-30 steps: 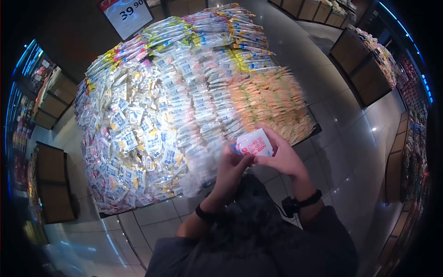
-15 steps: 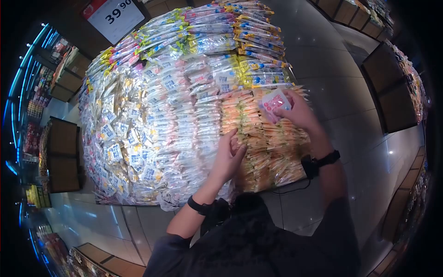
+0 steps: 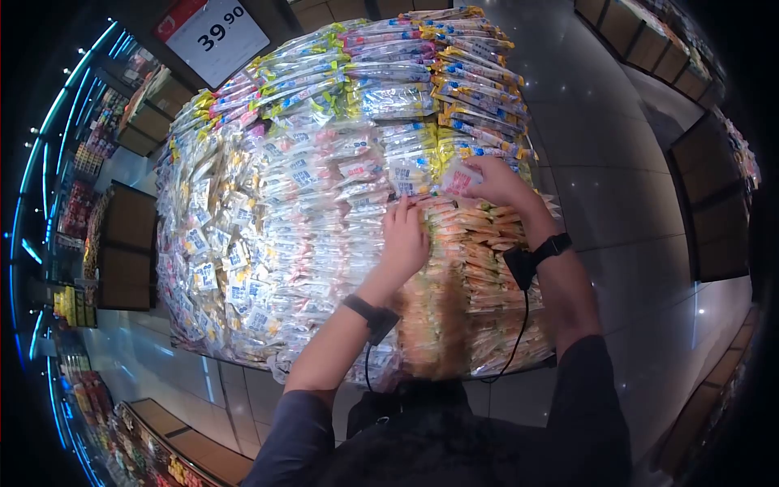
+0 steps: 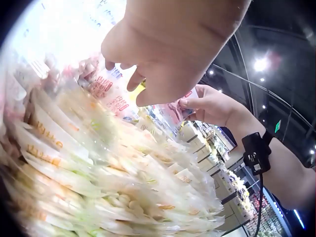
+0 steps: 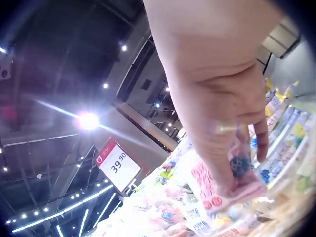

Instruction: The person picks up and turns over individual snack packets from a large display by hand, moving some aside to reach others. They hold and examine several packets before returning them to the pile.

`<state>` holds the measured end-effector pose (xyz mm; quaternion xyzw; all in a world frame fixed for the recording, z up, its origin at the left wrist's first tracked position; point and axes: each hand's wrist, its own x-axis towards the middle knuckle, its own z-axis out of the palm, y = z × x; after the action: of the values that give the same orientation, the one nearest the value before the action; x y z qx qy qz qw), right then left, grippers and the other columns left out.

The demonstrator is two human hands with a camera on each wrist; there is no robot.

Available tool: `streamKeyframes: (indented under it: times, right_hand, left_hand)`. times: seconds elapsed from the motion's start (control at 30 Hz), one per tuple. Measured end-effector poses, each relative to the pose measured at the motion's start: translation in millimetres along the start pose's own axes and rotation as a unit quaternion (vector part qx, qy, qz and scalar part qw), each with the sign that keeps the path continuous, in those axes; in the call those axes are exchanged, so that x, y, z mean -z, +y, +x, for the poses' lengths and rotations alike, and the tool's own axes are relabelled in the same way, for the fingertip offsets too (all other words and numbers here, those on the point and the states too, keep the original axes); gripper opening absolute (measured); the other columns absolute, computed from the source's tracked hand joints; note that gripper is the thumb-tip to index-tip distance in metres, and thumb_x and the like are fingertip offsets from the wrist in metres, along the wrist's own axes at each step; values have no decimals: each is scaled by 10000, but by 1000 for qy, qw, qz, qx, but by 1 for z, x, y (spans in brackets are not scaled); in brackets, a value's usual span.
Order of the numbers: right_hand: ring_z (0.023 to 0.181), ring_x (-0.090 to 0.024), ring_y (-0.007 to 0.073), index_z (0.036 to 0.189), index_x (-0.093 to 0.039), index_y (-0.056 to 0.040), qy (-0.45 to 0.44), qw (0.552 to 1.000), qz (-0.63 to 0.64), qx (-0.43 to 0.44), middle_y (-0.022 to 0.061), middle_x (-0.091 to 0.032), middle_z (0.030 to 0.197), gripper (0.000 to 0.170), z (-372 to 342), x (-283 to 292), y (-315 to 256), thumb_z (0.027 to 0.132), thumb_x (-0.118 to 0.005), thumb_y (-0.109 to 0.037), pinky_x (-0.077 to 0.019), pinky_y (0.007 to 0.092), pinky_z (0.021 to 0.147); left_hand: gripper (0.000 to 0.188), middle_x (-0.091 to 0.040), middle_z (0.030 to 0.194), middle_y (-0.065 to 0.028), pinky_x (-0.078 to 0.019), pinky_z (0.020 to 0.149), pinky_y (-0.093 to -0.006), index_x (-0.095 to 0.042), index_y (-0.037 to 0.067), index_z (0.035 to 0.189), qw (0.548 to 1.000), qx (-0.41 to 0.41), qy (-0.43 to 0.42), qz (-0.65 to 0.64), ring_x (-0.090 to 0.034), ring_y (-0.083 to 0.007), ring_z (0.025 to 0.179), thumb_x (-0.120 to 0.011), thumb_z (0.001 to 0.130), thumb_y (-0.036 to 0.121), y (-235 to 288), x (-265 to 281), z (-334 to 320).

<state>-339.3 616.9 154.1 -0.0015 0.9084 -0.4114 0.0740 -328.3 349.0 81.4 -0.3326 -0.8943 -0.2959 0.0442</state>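
Note:
A white packet with pink print [image 3: 459,178] is pinched in my right hand [image 3: 501,187], above the seam between the orange packets [image 3: 479,235] and the yellow-edged ones. In the right wrist view my right hand [image 5: 217,108] has thumb and fingers on the pink-printed packet [image 5: 210,190]. My left hand [image 3: 404,239] reaches over the white packets, fingertips near a blue-printed packet [image 3: 406,178]; whether they touch it is unclear. In the left wrist view my left hand [image 4: 153,59] has bent fingers close to pink-printed packets [image 4: 111,94], and my right hand [image 4: 212,106] is beyond.
Rows of white packets [image 3: 300,219] and long colourful packets [image 3: 479,73] cover the display, with loose white-and-yellow ones [image 3: 215,252] at left. A price sign [image 3: 213,40] stands behind. Tiled floor [image 3: 625,268] and a brown display stand [image 3: 710,203] lie to the right.
Both hands came apart from around the packet. My right hand carried it forward over the pile, then slightly left; my left hand moved forward over the white packets.

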Motion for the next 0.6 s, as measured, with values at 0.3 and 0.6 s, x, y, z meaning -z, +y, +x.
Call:
streamKeyframes:
  times: [0.3,0.6]
  right_hand:
    - [1022,-676,207,1217,-679,18,-169,977,105,71,128,-725,1137,523,28,-5,-2,757,-836,-172,-519,341,902]
    - [970,-714,295,1179,-692,66,-218,973,-62,48,213,-748,1073,670,96,-24,-9,709,-882,-371,-535,383,864]
  left_hand:
    - [511,-415,1455,-368,-321,1141,-587,-496,-81,1277,998,0,41,-45,-402,-544,1318,-645,799,22,-7,-16,12]
    - [570,-439,1366,-368,-322,1146,-604,-469,-119,1321,999,36,-22,13,-395,-548,1322,-654,814,66,-13,-16,4]
